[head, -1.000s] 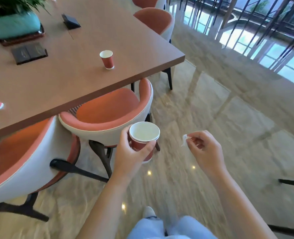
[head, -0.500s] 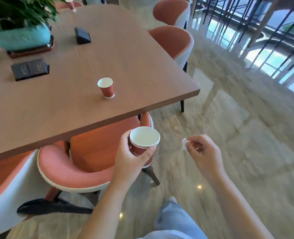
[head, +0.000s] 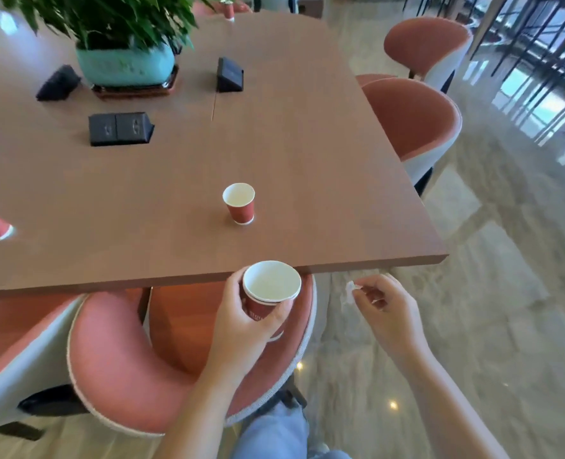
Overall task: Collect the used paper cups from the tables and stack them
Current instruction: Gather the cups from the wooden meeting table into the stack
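Trouble may come from the right hand [head: 383, 309], pinching a white scrap [head: 350, 289], fumbling and tipping the light upright cup [head: 239, 203] near the front edge of the surface [head: 307, 160], while the left hand [head: 241, 323] grips the nested cups [head: 271, 289] beside that edge

white letters are seen on the red cup [head: 258, 308] held in the left hand [head: 238, 326], but none can be read.

Surfaces: mostly matt, floor [head: 473, 326] glossy.
Worktop [head: 307, 160] beyond left grip [head: 241, 323]: matt wood grain. Paper cup [head: 268, 293] in it: smooth, printed outside, plain inside. Chair [head: 125, 359] below: matt cloth. Right of it, floor polished, marble-like, reflecting lights.
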Demonstrator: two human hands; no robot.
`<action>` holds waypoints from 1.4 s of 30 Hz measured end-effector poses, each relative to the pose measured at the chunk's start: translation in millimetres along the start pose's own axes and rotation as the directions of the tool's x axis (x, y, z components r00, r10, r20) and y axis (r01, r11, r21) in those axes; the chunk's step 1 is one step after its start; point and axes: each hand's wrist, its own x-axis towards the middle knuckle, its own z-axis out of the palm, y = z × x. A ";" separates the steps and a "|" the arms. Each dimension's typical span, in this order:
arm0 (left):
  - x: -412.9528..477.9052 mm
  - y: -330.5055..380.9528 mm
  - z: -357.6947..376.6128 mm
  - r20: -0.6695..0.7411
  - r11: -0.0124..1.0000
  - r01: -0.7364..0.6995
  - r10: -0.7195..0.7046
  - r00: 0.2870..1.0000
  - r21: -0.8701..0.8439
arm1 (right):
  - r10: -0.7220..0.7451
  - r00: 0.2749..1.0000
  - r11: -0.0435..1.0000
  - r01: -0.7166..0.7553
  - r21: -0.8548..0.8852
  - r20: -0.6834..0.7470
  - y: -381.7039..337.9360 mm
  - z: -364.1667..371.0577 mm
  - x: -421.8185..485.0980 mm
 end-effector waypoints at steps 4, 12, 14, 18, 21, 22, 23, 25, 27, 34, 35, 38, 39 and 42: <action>38.0 -4.1 -6.6 -0.008 0.997 0.025 -0.026 1.000 -0.074 | -0.007 1.000 1.000 0.007 -0.015 0.019 -4.6 21.9 40.9; 107.6 -19.2 -33.9 -0.103 0.993 0.058 -0.069 0.992 -0.107 | 0.014 0.989 0.996 0.000 -0.092 0.151 -10.0 84.4 123.7; 116.7 -24.6 -40.1 -0.127 0.993 0.066 -0.079 0.989 -0.102 | 0.020 0.984 0.993 0.001 -0.117 0.175 -5.5 97.9 136.6; 127.8 -33.3 -48.5 -0.163 0.989 0.106 -0.122 0.979 -0.107 | 0.062 0.975 0.989 -0.031 -0.141 0.216 5.9 118.8 154.5; 130.7 -39.3 -50.5 -0.189 0.983 0.143 -0.164 0.968 -0.117 | 0.102 0.959 0.983 -0.056 -0.175 0.263 16.5 131.1 162.9; 131.7 -41.3 -50.6 -0.196 0.982 0.152 -0.172 0.965 -0.114 | 0.122 0.953 0.979 -0.069 -0.193 0.278 20.6 135.3 166.0; 132.9 -43.0 -50.4 -0.205 0.981 0.158 -0.178 0.962 -0.110 | 0.141 0.946 0.974 -0.080 -0.211 0.293 24.9 139.5 169.4; 135.6 -44.6 -49.9 -0.230 0.981 0.166 -0.185 0.955 -0.100 | 0.170 0.932 0.966 -0.094 -0.239 0.320 32.7 147.2 176.4; 138.6 -45.6 -48.8 -0.262 0.980 0.174 -0.193 0.946 -0.094 | 0.181 0.920 0.958 -0.085 -0.273 0.347 38.8 153.5 184.0; 151.6 -46.8 -34.2 -0.352 0.974 0.195 -0.224 0.909 -0.114 | 0.197 0.880 0.926 -0.023 -0.376 0.432 55.0 166.1 210.9; 153.5 -47.3 -32.2 -0.360 0.974 0.200 -0.227 0.905 -0.111 | 0.202 0.872 0.924 -0.018 -0.382 0.445 57.1 166.6 213.8; 159.2 -48.3 -28.3 -0.386 0.973 0.206 -0.230 0.893 -0.103 | 0.212 0.856 0.918 -0.008 -0.397 0.472 60.0 167.5 222.9; 161.4 -48.1 -27.9 -0.393 0.973 0.206 -0.230 0.890 -0.102 | 0.212 0.854 0.918 -0.007 -0.397 0.476 60.0 167.7 226.6; 167.7 -46.9 -28.3 -0.405 0.972 0.206 -0.233 0.884 -0.110 | 0.194 0.860 0.924 0.003 -0.383 0.473 56.2 168.0 236.4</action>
